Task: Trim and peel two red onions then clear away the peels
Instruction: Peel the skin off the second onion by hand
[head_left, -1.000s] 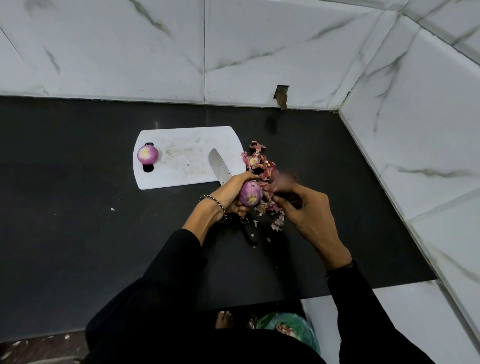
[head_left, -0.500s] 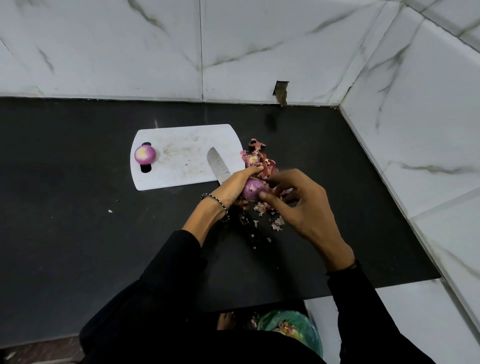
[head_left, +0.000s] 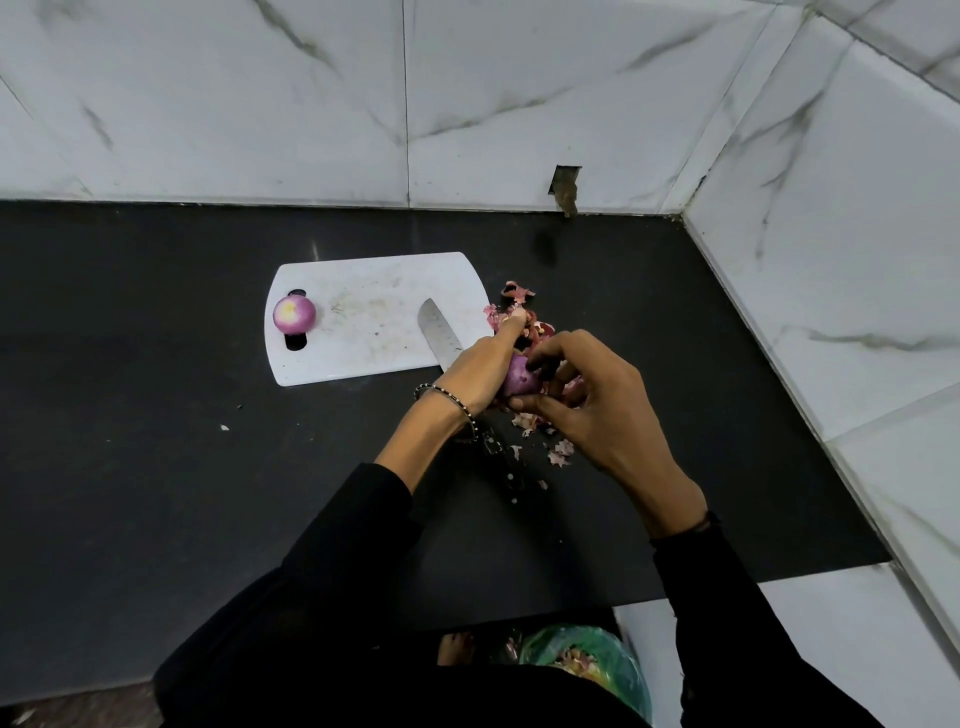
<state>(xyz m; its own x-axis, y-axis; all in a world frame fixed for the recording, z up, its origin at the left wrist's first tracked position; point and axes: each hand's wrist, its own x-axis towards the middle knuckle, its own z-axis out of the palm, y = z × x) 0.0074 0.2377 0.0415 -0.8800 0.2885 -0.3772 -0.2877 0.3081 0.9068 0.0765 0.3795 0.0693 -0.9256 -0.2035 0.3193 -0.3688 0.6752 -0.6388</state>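
Onion (head_left: 519, 383) gripped in L hand (head_left: 480, 371), R hand (head_left: 597, 410) fingertips pinching it too, peels (head_left: 514, 293) beside, 2nd onion (head_left: 294, 314) on board (head_left: 374, 286)

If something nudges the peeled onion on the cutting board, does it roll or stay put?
Probably stays for a light nudge: the peeled onion sits over the handle slot of the cutting board, which likely cradles it. Pushed harder, its round shape would likely roll. Its skinless surface may be slippery to grip.
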